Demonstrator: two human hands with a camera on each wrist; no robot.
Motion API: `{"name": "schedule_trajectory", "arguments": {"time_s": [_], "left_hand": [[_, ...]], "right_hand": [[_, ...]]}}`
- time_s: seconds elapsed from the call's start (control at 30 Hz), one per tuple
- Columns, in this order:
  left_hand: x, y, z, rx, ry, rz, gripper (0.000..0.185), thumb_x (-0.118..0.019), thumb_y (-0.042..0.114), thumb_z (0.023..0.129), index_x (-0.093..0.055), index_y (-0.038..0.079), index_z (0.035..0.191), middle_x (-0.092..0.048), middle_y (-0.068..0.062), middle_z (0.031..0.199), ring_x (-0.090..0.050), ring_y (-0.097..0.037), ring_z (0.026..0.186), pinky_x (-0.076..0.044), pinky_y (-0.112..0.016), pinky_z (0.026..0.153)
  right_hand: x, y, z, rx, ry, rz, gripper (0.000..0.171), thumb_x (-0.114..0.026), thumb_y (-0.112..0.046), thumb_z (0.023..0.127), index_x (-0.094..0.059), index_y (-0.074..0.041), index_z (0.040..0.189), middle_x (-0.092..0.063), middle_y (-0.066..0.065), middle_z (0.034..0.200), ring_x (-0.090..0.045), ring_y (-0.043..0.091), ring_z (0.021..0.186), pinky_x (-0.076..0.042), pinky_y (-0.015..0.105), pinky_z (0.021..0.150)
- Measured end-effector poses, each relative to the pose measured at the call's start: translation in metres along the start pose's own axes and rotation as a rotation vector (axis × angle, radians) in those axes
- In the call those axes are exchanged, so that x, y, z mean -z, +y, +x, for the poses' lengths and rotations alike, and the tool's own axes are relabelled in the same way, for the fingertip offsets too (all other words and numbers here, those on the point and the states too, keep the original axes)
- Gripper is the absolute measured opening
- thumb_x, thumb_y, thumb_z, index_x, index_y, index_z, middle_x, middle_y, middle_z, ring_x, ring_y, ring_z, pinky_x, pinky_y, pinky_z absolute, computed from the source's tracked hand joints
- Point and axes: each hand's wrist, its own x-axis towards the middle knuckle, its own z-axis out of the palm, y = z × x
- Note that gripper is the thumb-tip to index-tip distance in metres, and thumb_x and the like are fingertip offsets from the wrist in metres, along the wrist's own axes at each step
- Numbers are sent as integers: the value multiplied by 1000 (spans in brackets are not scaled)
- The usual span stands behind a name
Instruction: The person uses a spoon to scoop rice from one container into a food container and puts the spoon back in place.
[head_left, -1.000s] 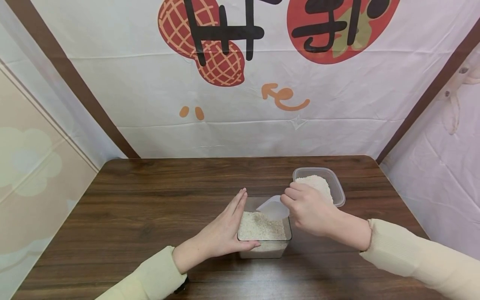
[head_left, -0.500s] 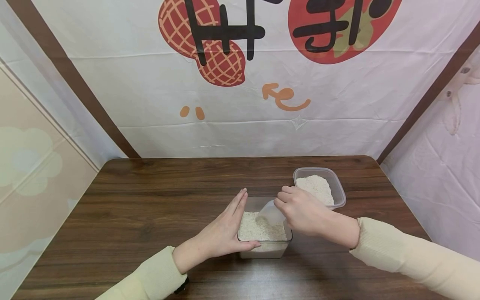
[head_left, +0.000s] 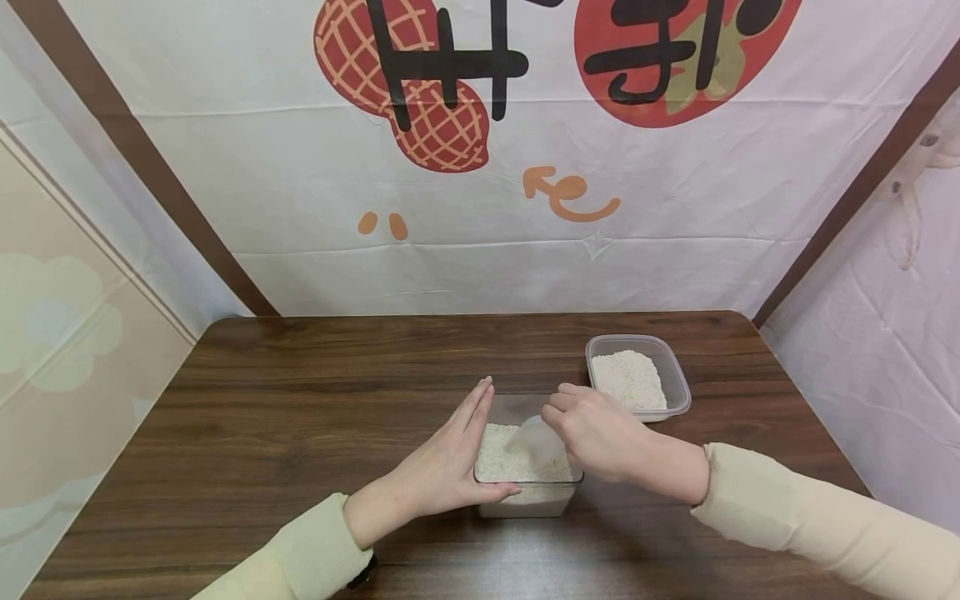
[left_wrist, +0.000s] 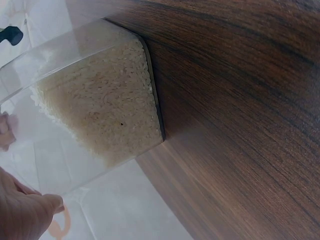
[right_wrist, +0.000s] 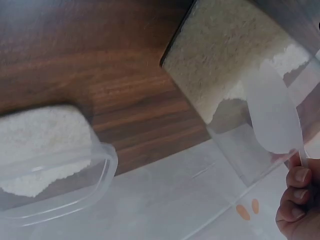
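A clear, straight-sided container (head_left: 525,500) of rice (left_wrist: 112,100) stands near the table's middle. My left hand (head_left: 442,467) rests along its left side, fingers straight, thumb lying along the front rim. In the left wrist view, part of that hand (left_wrist: 27,212) shows by the container's rim. My right hand (head_left: 596,429) grips the handle of a translucent white scoop (right_wrist: 274,112). The scoop's bowl is inside the container, tilted down with its front edge at the rice; how deep it sits I cannot tell. Curled fingers of the right hand (right_wrist: 300,205) show round the handle.
Behind and right of my right hand stands a shallow clear plastic tub (head_left: 678,387) holding a heap of white grains (head_left: 630,379). Both containers are on a dark wooden table (head_left: 337,400). A printed white cloth (head_left: 315,208) hangs behind its back edge.
My right hand has moved left and slightly nearer the front, bringing the scoop lower over the rice and uncovering more of the tub. The left hand stays against the container.
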Motion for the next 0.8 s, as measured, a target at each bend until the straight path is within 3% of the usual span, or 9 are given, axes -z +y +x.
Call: {"name": "schedule_trajectory", "arguments": {"time_s": [0.5, 0.8], "left_hand": [[-2, -1, 0, -17, 21, 15, 108, -65, 55, 73, -12, -9, 142, -7, -15, 151, -14, -23, 137, -29, -36, 105], [-2, -1, 0, -17, 21, 14, 108, -65, 55, 74, -12, -9, 142, -6, -15, 151, -13, -22, 138, -29, -37, 105]], "right_hand": [[-3, -7, -4, -158, -18, 187, 25, -47, 13, 63, -47, -12, 61, -40, -7, 59, -40, 10, 58, -36, 22, 53], [-1, -8, -6, -320, -51, 354, 23, -48, 11, 67, -51, -11, 63, -45, -8, 61, -44, 10, 62, -40, 24, 58]]}}
